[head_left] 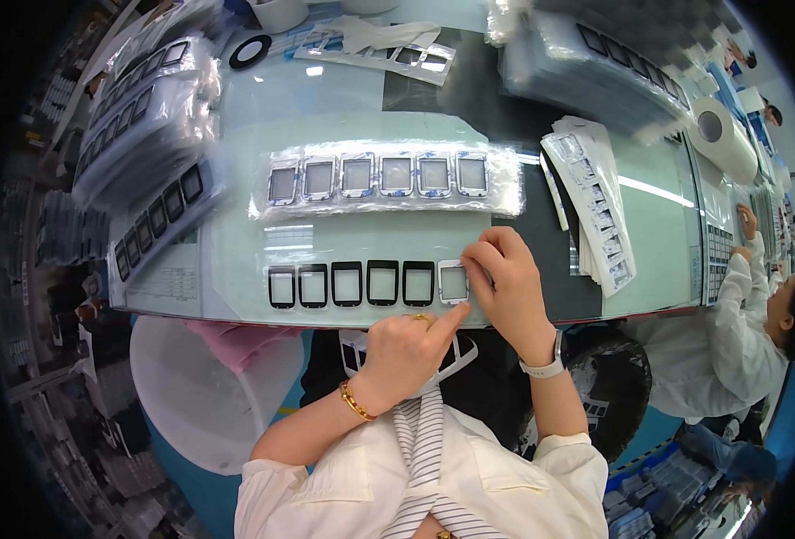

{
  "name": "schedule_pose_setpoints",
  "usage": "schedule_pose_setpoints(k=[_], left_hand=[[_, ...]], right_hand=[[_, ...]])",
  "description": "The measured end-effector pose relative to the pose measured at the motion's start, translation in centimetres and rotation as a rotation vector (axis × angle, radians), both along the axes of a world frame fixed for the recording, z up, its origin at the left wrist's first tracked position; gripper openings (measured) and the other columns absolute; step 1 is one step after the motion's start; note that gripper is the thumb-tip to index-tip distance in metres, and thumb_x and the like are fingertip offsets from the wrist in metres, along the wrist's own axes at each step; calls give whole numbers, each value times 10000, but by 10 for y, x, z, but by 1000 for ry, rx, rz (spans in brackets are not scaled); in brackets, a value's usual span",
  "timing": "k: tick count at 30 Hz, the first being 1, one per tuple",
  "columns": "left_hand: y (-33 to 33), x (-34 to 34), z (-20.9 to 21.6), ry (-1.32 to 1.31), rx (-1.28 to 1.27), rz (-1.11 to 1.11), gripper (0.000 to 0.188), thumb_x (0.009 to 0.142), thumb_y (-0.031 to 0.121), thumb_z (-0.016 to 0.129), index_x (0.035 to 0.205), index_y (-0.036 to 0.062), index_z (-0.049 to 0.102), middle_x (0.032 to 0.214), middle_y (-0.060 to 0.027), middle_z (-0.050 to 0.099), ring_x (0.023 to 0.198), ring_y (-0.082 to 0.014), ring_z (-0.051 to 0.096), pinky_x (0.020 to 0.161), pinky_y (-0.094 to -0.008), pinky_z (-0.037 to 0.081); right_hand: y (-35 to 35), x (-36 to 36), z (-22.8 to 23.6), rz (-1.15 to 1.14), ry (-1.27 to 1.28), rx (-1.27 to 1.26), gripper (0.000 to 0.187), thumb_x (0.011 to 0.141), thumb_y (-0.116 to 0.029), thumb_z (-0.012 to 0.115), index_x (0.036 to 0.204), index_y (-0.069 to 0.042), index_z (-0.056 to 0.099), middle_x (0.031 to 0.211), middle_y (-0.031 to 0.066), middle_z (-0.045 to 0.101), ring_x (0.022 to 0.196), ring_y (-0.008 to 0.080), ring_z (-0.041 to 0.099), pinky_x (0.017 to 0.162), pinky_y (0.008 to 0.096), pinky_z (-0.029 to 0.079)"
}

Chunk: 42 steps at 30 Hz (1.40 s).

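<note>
A row of small rectangular frames lies along the table's near edge: several black frames (pixel 345 284) and, at the right end, a white-bordered frame (pixel 453 282) with a pale window. My right hand (pixel 510 287) is closed in a pinch at the white-bordered frame's right side; its fingertips partly cover that edge. My left hand (pixel 406 346) reaches in from below, index finger stretched to the same frame's lower right corner, the other fingers loosely curled and partly hidden. Beyond the row, a clear plastic tray (pixel 505 193) carries several white-bordered frames with blue-marked film (pixel 358 175).
Stacked clear trays (pixel 550 67) of black frames stand far right, more stacks (pixel 146 126) at left. A white pen (pixel 555 193) and peeled backing sheets (pixel 606 216) lie right. Black tape (pixel 250 52) sits far left. A white bin (pixel 191 395) stands below; a co-worker (pixel 730 332) sits right.
</note>
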<state>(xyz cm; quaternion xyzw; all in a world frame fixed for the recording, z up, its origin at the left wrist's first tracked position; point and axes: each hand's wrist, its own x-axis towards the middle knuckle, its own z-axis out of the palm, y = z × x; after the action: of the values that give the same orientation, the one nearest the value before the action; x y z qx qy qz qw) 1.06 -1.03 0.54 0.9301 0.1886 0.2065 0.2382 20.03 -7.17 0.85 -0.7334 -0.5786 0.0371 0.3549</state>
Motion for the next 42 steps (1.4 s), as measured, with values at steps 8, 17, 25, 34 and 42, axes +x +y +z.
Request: schedule_pose_setpoints(k=[8,17,25,34,42], left_hand=[[6,-9,-2,-155,-129,-2,337,890,196,801,1224,166,766,602,-17,600,472,-191,542,479,-322,420],[25,-37,15,-304,-665,-54,372,805,111,899,1149,51,771,699,-33,698,549,-100,566,520,-257,412],[34,-48,23,-212,-623,-48,129,855,65,831,983,51,820,710,-52,707,574,-137,605,540,-272,427],[43,-66,11,-32,-416,93,86,906,123,784,924,39,791,751,-102,723,595,-234,645,557,-326,480],[36,-56,3,-114,-129,26,149,897,221,800,1026,148,813,647,-13,628,529,-198,588,503,-338,446]], right_hand=[[-5,-1,20,-143,308,-2,241,874,-8,739,1108,-16,680,1019,117,650,835,245,642,730,349,525],[-50,-22,60,262,563,-332,84,939,-28,702,1000,15,741,823,103,730,673,180,687,606,298,515],[-37,-28,54,276,499,-178,92,919,-14,723,1010,-18,737,1001,82,706,901,237,660,758,338,532],[-21,-41,85,361,427,6,131,835,75,745,927,1,686,955,90,698,849,226,639,718,331,509],[11,-30,13,-22,588,-13,79,961,-31,717,1007,33,722,893,56,693,822,123,628,780,264,494]])
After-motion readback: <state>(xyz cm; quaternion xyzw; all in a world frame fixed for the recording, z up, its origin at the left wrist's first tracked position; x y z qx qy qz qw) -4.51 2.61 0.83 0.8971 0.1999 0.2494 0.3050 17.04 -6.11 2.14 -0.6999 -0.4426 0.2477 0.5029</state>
